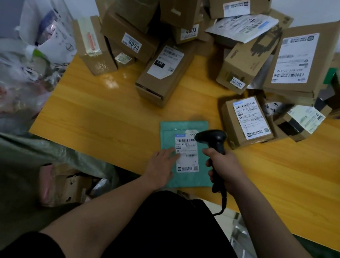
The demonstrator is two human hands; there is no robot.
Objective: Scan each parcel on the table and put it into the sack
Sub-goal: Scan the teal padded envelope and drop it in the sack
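Note:
A green padded mailer [175,129] with a white barcode label lies flat at the near edge of the yellow wooden table [106,106]. My left hand [163,163] rests flat on the mailer's left side, fingers straight. My right hand [223,169] grips the handle of a black barcode scanner [212,138], whose head points at the label from the right. The grey-green woven sack [19,155] gapes open below the table's left edge, with several parcels inside.
Several cardboard parcels [162,71] are heaped across the far half of the table against the wall, one small box [247,122] just right of the scanner. White plastic bags [17,59] pile up at the left. The scanner's cable hangs off the near edge.

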